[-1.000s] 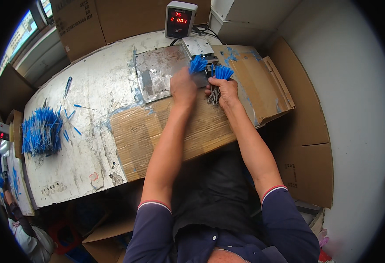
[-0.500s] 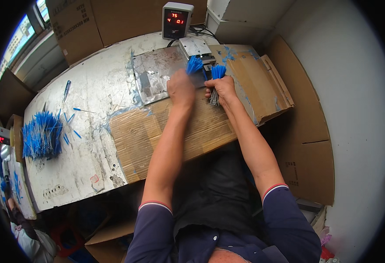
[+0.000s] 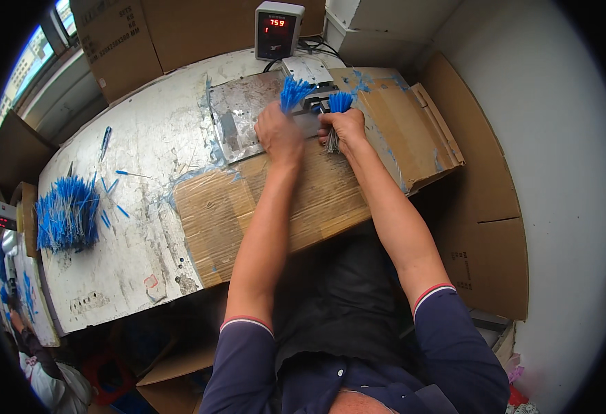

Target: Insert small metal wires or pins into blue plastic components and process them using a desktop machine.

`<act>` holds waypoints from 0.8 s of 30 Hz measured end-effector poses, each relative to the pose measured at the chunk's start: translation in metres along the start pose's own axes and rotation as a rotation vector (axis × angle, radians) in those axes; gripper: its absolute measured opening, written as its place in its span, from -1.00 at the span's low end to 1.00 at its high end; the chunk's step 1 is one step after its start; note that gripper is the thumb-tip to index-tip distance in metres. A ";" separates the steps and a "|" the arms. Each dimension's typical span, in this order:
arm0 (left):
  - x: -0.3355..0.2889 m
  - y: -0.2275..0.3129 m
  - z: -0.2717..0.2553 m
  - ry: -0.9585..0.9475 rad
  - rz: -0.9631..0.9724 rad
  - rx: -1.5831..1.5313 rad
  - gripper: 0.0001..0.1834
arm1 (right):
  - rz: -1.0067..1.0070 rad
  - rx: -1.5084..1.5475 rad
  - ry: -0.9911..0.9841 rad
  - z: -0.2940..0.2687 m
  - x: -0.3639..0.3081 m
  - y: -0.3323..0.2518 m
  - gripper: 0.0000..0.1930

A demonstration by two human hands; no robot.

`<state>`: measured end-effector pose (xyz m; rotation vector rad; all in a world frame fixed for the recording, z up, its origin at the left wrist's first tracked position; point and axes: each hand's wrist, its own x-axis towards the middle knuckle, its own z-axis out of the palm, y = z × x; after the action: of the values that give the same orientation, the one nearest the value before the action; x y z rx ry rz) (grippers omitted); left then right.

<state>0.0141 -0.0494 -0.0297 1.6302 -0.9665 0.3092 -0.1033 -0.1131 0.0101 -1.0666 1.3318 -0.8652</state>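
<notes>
My left hand, partly blurred, is closed round a bundle of thin blue-ended wires whose blue ends fan out above the fist. To its right, my right hand grips a second, tighter bundle of blue-ended wires. Its blue ends point up and the bare silver ends hang below my fingers. Between and just beyond both hands sits a small metal device on a metal plate. My fingers partly hide the device's near side.
A big pile of blue-ended wires lies at the table's left, several loose ones beside it. A pen lies farther back. Behind the device stands a display box with red digits. Cardboard covers the front edge. Another person's arm shows far left.
Both hands have moved slightly away from me, toward the metal device. The left bundle has shifted up and left and spread wider. The red digits on the display have changed.
</notes>
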 end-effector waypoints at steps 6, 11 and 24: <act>-0.003 -0.001 0.001 -0.193 -0.056 0.081 -0.89 | -0.010 0.287 -0.157 -0.022 -0.003 0.012 -0.88; -0.004 -0.002 0.002 -0.214 -0.047 0.042 -0.90 | -0.093 0.390 -0.263 -0.032 -0.009 0.017 -0.83; -0.004 -0.001 0.000 -0.269 -0.028 0.087 -0.87 | -0.087 0.347 -0.106 -0.026 -0.014 0.021 -0.88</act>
<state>0.0121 -0.0477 -0.0330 1.7945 -1.1435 0.1156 -0.1322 -0.0962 -0.0033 -0.8879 1.0075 -1.0467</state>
